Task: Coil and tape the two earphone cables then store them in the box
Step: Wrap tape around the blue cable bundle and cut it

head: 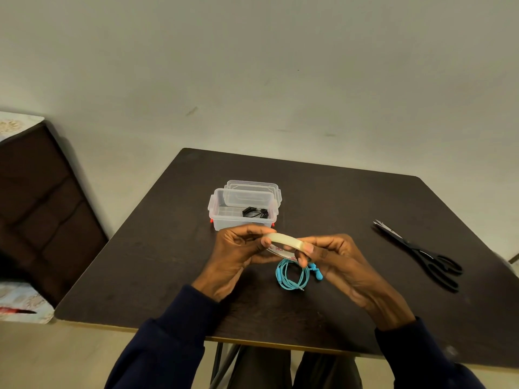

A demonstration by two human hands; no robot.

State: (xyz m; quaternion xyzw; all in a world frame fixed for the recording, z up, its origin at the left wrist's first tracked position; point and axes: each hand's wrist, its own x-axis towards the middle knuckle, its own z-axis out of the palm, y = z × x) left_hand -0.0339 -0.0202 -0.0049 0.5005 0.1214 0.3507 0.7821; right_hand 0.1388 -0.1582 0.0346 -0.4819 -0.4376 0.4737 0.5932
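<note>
Over on the right of the dark wooden table [168, 262], black scissors [420, 253] lie flat, tips toward the far edge and the pale wall [280, 66]. At the left stands a dark brown cabinet [42, 206] with a patterned cloth [14, 125] on top, and a patterned box [24, 300] sits low in front of it.

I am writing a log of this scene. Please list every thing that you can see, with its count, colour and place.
table: one, dark brown, centre of the view
box: one, clear with red clips, open, far middle of the table
lid: one, clear, directly behind the box
black earphone cable: one, black, coiled inside the box
blue earphone cable: one, blue, coiled, just below the hands
tape roll: one, pale, held between both hands
scissors: one pair, black, right side of the table
cabinet: one, dark brown, left of the table
left hand: fingers grip the tape roll
right hand: fingers grip the tape roll
</note>
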